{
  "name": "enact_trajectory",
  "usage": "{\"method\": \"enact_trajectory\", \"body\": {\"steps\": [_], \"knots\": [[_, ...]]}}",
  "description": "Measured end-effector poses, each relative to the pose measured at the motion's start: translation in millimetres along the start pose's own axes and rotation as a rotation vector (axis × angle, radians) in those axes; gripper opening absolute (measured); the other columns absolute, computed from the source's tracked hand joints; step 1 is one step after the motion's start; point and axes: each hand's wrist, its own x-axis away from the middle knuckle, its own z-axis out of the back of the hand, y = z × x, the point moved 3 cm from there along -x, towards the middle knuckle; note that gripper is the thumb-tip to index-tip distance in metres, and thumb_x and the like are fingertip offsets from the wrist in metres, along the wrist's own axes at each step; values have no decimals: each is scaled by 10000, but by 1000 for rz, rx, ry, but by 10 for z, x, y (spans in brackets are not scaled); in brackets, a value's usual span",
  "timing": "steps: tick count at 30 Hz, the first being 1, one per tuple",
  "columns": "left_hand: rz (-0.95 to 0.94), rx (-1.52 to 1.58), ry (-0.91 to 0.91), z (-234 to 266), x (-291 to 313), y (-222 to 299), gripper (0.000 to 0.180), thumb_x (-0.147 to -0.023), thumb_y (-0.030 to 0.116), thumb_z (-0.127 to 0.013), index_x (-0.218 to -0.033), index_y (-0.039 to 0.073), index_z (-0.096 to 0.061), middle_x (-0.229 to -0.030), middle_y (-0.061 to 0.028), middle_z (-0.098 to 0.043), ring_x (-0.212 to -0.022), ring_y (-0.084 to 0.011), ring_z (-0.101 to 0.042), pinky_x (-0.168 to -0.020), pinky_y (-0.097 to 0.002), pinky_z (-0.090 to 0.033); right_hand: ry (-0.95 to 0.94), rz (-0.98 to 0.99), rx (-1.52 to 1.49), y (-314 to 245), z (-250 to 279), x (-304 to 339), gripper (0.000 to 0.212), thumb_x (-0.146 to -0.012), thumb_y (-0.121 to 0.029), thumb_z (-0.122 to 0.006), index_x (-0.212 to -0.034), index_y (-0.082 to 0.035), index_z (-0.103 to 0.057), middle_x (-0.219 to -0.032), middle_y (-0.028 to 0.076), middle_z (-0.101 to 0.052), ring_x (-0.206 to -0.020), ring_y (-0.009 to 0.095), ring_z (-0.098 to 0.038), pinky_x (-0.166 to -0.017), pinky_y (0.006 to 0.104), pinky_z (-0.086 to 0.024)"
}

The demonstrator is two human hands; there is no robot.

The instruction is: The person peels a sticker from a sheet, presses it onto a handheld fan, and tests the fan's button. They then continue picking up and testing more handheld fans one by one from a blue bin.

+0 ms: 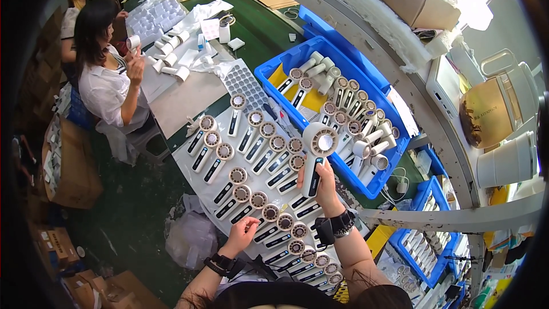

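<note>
My right hand [326, 186] is wrapped round the dark-fronted handle of a white handheld fan [321, 139], held upright above the table with its round head at the top. My left hand [243, 234] hovers low over the near left part of the rows, its fingers curled together; whether anything small is between them is hidden. Beside and beyond it lie several rows of similar handheld fans [258, 199], with beige round heads and dark handle panels, on a pale sheet [191, 157]. Both my wrists carry black bands.
A blue crate [269, 74] full of fans stands right of the rows. A grey round-celled tray [245, 83] lies beyond them. At the far left a co-worker [114, 80] holds a white part near more white parts [168, 51]. A metal rail [434, 220] crosses at the right.
</note>
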Motion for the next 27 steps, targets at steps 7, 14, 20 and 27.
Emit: {"method": "enact_trajectory", "body": {"steps": [7,14,20,27], "knots": [[-17,-4,-4,3,2,-3,146,-885,94,-541,-965,-2,-616,-847,-72,-646,-691,-104,-588,-634,-244,-484,-10,-8,-1,4,-4,11,388,-907,-339,-408,-1112,-10,-413,-711,157,-572,-577,196,-576,-553,277,-473],[-14,-13,-6,2,1,-1,143,-884,91,-541,-962,-4,-615,-860,-73,-645,-684,-107,-587,-629,-245,-483,-54,-24,-58,13,-9,43,342,-947,-314,-405,-1150,-39,-401,-758,142,-577,-618,183,-580,-582,275,-498],[-16,-18,-8,-2,-2,-2,144,-885,91,-539,-963,-4,-615,-865,-74,-645,-694,-112,-592,-629,-246,-482,13,31,46,24,-16,50,377,-921,-359,-424,-1070,-12,-430,-704,153,-573,-580,188,-563,-560,279,-476],[23,-21,-32,9,4,-7,144,-883,86,-546,-977,6,-619,-895,-62,-663,-781,-117,-625,-701,-254,-492,35,34,62,-5,-37,79,371,-922,-346,-412,-1076,-9,-432,-708,150,-577,-590,181,-563,-564,267,-469]]}}
